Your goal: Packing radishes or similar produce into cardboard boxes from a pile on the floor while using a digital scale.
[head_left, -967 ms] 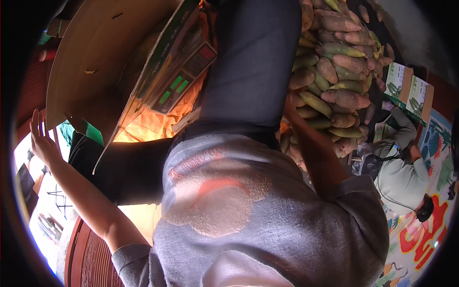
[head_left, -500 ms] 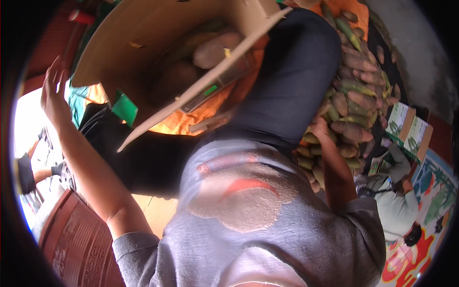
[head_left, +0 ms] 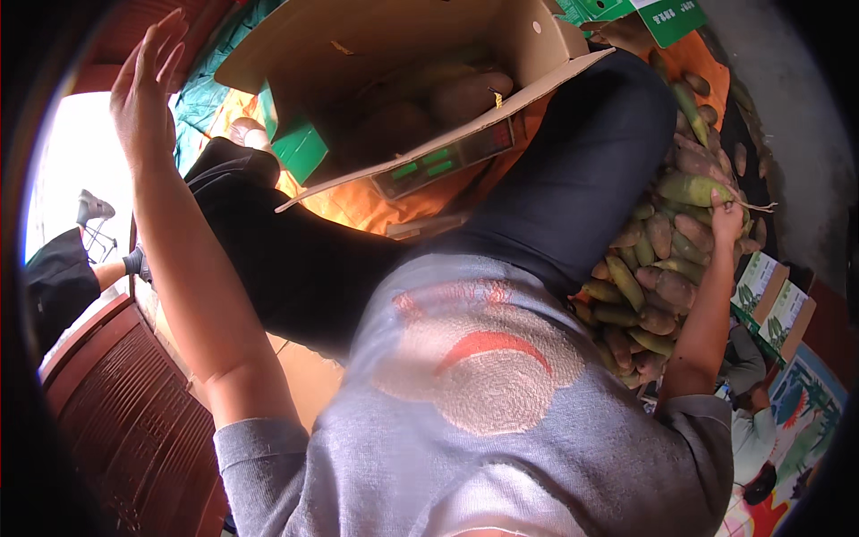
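My right hand (head_left: 727, 220) grips a green radish (head_left: 691, 189) by its end, with a thin root trailing out past the fingers. It is over a heap of earthy green and brownish radishes (head_left: 658, 237) at the right of my leg. At the far left my left hand (head_left: 148, 107) is raised, fingers stretched and holding nothing, to the left of an open cardboard box (head_left: 295, 45). Several large radishes (head_left: 472, 97) lie in the shaded inside of the box. Below the box's near flap shows a scale (head_left: 447, 161) with green labels and a lit red display.
Orange cloth (head_left: 353, 213) spreads under the scale. Two printed cartons (head_left: 771, 300) stand to the right, with another person (head_left: 753, 438) beyond. A leg of someone else (head_left: 67, 268) shows at the left edge. Green-white cartons (head_left: 658, 16) lie behind the box.
My right hand has come up and forward from the heap's near side, now with a radish in it. My left hand remains raised and open. The view has shifted, so the box appears further right.
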Demonstrator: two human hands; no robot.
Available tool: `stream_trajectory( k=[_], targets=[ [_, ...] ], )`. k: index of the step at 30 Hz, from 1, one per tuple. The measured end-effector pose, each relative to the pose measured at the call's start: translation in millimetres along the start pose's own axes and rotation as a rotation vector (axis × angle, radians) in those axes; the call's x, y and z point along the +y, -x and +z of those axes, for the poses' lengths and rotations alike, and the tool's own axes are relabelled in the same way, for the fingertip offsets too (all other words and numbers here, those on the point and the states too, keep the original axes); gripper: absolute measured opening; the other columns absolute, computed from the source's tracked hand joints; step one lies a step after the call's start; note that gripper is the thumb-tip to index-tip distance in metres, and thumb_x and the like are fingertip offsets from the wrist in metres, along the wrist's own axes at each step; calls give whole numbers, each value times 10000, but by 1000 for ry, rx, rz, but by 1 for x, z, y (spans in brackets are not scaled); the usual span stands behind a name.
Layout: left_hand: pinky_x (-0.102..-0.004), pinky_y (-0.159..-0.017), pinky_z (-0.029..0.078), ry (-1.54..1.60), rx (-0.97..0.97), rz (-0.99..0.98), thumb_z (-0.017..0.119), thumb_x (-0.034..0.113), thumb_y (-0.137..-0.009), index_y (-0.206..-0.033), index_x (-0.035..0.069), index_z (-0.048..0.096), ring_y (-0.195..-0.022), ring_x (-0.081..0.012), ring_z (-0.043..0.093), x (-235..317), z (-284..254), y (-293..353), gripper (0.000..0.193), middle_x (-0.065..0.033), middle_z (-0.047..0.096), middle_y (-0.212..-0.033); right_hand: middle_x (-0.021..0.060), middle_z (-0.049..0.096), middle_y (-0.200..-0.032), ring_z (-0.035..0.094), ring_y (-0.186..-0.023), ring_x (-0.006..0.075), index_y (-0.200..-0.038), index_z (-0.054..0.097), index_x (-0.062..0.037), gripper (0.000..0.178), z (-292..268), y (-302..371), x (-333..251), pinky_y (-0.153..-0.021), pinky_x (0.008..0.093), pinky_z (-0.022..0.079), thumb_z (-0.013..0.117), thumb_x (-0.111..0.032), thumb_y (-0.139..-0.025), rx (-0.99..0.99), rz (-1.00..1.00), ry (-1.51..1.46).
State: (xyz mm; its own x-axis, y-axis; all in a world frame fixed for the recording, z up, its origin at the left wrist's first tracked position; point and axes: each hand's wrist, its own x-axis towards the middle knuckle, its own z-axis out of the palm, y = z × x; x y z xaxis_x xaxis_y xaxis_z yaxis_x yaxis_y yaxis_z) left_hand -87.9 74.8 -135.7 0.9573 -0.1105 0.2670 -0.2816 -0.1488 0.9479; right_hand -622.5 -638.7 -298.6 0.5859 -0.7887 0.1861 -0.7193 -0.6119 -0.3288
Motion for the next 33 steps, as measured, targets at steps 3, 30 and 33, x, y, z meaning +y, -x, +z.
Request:
stream_trajectory(
  k=[3,30,33],
  targets=[
    [-433,-1138,419,-164,-75,156,513,260,-1050,-1226,-38,663,-1269,-276,594,45,-20,7,377,-166,654,-1298,154,635,-1147,659,-918,248,-1398,416,79,656,50,14,-21,-731,327,618,745,-231,-922,-188,764,-509],
    [-454,-816,549,-890,-572,267,680,297,-920,-1119,75,715,-929,-367,683,-18,23,-6,300,-178,717,-969,115,669,-1089,612,-1111,286,-1101,715,-63,491,-23,50,-565,-956,407,487,873,-245,-673,-902,-1251,-146],
    [-466,-788,553,-991,-608,263,682,324,-915,-1083,94,726,-900,-353,692,-8,25,-9,288,-152,718,-895,83,668,-974,619,-1003,267,-1013,711,-47,387,-25,55,-556,-893,399,493,835,-133,-657,-829,-1306,-96]
  ],
)
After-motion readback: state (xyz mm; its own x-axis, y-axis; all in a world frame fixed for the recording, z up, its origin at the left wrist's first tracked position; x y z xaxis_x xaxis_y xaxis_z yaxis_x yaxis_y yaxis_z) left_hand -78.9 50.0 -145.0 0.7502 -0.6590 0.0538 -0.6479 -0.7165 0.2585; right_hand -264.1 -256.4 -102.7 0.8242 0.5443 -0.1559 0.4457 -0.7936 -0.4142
